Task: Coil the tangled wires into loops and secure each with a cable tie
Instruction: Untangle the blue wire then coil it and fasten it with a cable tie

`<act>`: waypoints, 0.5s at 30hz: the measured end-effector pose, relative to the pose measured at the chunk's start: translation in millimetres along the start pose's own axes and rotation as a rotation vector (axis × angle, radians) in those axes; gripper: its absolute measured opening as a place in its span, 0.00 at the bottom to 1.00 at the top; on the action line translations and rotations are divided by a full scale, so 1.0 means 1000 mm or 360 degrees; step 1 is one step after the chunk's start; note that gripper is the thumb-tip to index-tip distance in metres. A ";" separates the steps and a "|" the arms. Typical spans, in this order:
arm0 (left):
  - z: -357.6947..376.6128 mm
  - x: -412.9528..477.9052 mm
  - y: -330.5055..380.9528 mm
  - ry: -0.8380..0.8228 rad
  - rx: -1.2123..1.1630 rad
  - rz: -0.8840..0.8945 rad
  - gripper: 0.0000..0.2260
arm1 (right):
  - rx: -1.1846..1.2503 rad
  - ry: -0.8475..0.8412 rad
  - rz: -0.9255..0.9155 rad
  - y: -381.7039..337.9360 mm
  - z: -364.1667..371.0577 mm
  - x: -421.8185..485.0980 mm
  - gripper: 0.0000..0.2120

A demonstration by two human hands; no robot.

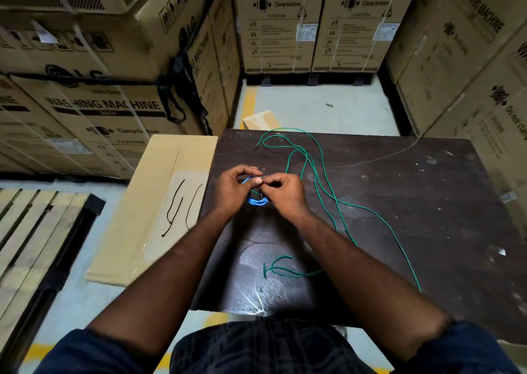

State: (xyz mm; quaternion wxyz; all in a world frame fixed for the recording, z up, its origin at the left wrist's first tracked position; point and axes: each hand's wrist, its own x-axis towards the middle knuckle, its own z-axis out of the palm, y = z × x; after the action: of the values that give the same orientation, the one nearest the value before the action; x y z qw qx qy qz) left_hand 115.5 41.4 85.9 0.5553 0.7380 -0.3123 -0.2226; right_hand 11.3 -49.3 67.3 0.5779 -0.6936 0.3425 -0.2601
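A small blue wire coil (258, 201) is held over the dark table (413, 202), between both hands. My left hand (233, 191) grips the coil's left side with curled fingers. My right hand (283, 195) pinches something thin and dark at the coil's top, too small to identify. A long green wire (328, 197) lies loose and tangled across the table, from the far edge to the near right; one end (278, 269) curls in front of me. Two black cable ties (178, 207) lie on a flat cardboard sheet (159, 174) to the left.
Stacked washing-machine cartons (85, 88) wall in the left, back and right. A wooden pallet (31, 231) lies on the floor at the left. A small cardboard piece (261, 120) sits on the floor beyond the table's far edge.
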 end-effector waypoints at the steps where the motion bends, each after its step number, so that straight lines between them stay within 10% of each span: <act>1: 0.001 0.000 0.000 -0.0010 -0.0007 -0.0005 0.07 | 0.0010 0.0015 0.0008 -0.001 -0.001 0.000 0.06; 15: 0.004 -0.013 0.048 -0.0165 -0.0775 -0.0706 0.19 | 0.0440 0.0094 -0.0251 -0.049 -0.042 0.000 0.09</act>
State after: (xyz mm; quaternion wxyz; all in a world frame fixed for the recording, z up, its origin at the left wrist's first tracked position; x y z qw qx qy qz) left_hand 93.1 38.8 130.7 0.6367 0.6214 -0.1095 -0.4433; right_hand -11.9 -71.0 123.2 0.6354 -0.6242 0.2646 -0.3696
